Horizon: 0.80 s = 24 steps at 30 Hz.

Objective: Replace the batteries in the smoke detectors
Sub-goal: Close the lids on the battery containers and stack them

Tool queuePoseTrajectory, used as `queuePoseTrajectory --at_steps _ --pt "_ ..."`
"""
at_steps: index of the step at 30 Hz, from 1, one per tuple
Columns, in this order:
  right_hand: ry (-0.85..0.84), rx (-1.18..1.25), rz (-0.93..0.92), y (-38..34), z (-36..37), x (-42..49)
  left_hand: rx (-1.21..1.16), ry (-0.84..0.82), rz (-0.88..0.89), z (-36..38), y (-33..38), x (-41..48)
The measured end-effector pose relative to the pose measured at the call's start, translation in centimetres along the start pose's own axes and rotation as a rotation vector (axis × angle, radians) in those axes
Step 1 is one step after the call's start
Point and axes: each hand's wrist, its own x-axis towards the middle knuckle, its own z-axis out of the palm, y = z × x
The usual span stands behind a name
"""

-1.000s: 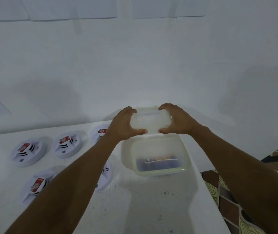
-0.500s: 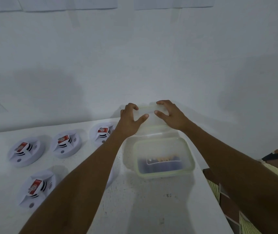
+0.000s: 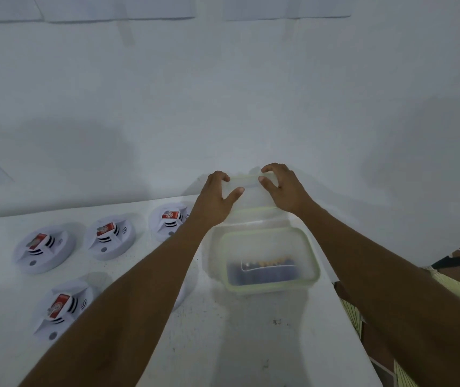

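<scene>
The left hand (image 3: 214, 203) and right hand (image 3: 286, 191) grip the lid (image 3: 248, 195) by its ends, behind the open box (image 3: 267, 287). Better to lay it flat by the wall (image 3: 223, 107), clear of the batteries (image 3: 262, 272) inside and the detectors (image 3: 111, 247) at left.

Saw white smoke detectors (image 3: 44, 248) with red batteries (image 3: 39, 241), a clear box (image 3: 272, 288) with a pale green rim, a white table (image 3: 223, 344).

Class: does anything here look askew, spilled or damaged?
Nothing stands out. The left hand and right hand hold the translucent plastic lid beyond the open translucent plastic container; the round white smoke detectors lie flat.
</scene>
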Motion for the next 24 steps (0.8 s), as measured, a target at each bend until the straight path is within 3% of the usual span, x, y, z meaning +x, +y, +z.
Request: queuePoseTrajectory --at_steps 6,13,24 --pt "0.244 0.216 0.051 -1.3 -2.5 -3.6 -0.057 0.106 0.044 -0.8 0.9 -2.5" --pt "0.176 0.348 0.056 -1.9 -2.3 -13.5 -0.254 0.146 0.128 0.2 1.6 -11.9" --pt "0.167 0.528 0.134 -1.9 0.1 -21.8 -0.434 0.132 0.007 1.3 1.0 -18.3"
